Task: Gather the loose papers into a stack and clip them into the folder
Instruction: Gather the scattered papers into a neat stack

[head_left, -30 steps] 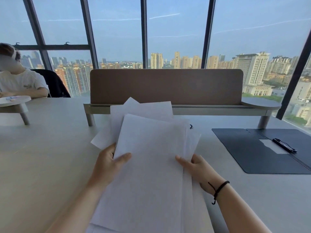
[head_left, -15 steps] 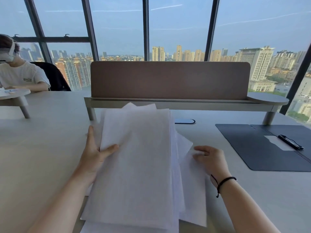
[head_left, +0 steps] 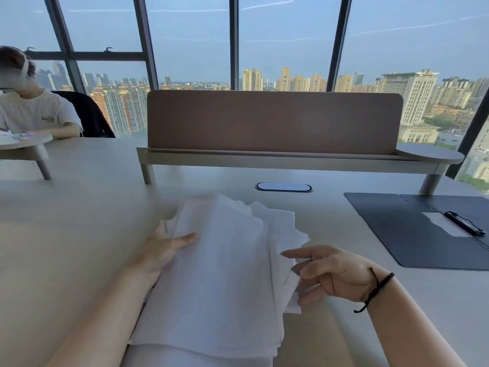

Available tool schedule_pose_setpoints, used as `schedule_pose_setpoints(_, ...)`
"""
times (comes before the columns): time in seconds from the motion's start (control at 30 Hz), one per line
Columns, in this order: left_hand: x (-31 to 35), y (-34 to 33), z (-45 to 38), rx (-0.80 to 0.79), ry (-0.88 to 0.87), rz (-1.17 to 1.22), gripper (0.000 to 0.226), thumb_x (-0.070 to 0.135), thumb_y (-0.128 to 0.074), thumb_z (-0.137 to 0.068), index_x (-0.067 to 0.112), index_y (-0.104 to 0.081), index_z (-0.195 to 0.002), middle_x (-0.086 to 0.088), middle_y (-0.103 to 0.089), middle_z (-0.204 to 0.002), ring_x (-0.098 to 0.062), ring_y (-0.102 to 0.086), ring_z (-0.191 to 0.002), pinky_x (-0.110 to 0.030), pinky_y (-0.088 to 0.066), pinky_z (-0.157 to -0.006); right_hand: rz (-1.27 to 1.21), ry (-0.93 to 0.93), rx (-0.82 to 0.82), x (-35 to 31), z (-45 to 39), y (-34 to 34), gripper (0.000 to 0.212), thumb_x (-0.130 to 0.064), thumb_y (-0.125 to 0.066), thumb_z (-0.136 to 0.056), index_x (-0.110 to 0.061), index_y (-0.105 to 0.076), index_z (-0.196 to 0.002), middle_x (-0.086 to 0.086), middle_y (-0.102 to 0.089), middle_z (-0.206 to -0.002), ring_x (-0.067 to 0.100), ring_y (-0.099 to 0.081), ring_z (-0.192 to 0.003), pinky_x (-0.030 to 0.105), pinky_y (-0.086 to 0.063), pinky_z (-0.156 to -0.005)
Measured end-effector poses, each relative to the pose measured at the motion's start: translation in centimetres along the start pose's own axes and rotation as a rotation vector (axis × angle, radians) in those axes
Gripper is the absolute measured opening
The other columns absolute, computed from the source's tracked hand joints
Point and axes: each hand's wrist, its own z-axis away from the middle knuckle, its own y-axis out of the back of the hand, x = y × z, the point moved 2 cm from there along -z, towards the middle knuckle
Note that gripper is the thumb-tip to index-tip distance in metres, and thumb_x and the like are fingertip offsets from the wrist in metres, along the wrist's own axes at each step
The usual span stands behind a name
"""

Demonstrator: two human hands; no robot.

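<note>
Since half a second ago our papers (head_left: 219, 274) have dropped lower and flatter onto the table (head_left: 79, 234), and our view has tipped down so the oval slot (head_left: 283, 187) in the tabletop now shows in full. At the far left, another person (head_left: 34, 112) in a pale T-shirt sits at the table's edge beside a small raised shelf (head_left: 23, 144), a dark chair (head_left: 84, 112) behind them. Moving inward, our left hand (head_left: 164, 247) lies against the left edge of the papers, thumb stretched over the top sheet and fingers hidden beneath or behind the pile, so it appears to hold that edge. The sheets form a loose, fanned pile between our two hands, corners splaying toward the upper right. Our right hand (head_left: 333, 274), a black cord (head_left: 375, 290) at the wrist, sits at the pile's right edge with its forefinger pointing left across the sheets and the other fingers loosely curled; we cannot tell whether it pinches a sheet. Well apart to the right, the dark folder (head_left: 412, 234) lies open and flat with a black clip (head_left: 463, 222) on it over a white patch. Behind everything, a brown screen (head_left: 272, 120) stands on a low riser, and tall windows (head_left: 190, 41) show a city skyline under blue sky.
</note>
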Motion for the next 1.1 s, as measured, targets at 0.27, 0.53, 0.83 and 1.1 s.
schedule_pose_setpoints(0.27,-0.1,-0.8,0.3,-0.106,-0.058,-0.203,0.069,0.026,-0.091,-0.067,0.02,-0.053,-0.124,0.001,-0.069,-0.118,-0.012,-0.072,-0.095,-0.028,-0.06,-0.066,0.048,-0.044,0.275,0.0,-3.8,-0.7,0.042,-0.029,-0.072,-0.09,-0.001,-0.07,-0.12,0.024,-0.073,-0.116,0.038,-0.07,-0.099,0.046,-0.059,-0.087)
schedule_pose_setpoints(0.53,0.4,-2.1,1.4,0.072,-0.11,-0.209,0.107,0.051,-0.087,-0.059,0.025,-0.03,-0.146,0.002,-0.062,-0.137,-0.018,-0.062,-0.122,-0.048,-0.052,-0.101,0.171,0.218,0.438,-0.9,-3.6,-2.5,0.024,-0.001,-0.065,-0.091,-0.006,-0.072,-0.114,0.01,-0.079,-0.104,0.03,-0.076,-0.095,0.044,-0.06,-0.088)
schedule_pose_setpoints(0.83,7.4,-3.9,4.0,0.095,-0.158,0.102,0.037,0.038,-0.085,-0.074,0.013,-0.076,-0.1,-0.007,-0.08,-0.101,-0.024,-0.075,-0.091,-0.044,-0.059,-0.087,0.147,0.632,0.441,-6.1,1.7,-4.6,0.019,-0.001,-0.064,-0.093,-0.012,-0.07,-0.107,0.005,-0.08,-0.097,0.021,-0.077,-0.085,0.031,-0.061,-0.07)
schedule_pose_setpoints(1.1,16.2,-6.2,7.4,0.18,-0.579,0.132,0.011,0.019,-0.084,-0.078,0.023,-0.075,-0.083,0.017,-0.079,-0.081,-0.003,-0.075,-0.083,-0.024,-0.059,-0.079,0.316,0.805,0.508,-12.5,5.0,-6.9,0.024,-0.018,-0.076,-0.087,-0.011,-0.073,-0.11,0.005,-0.08,-0.103,0.023,-0.076,-0.095,0.046,-0.061,-0.087)
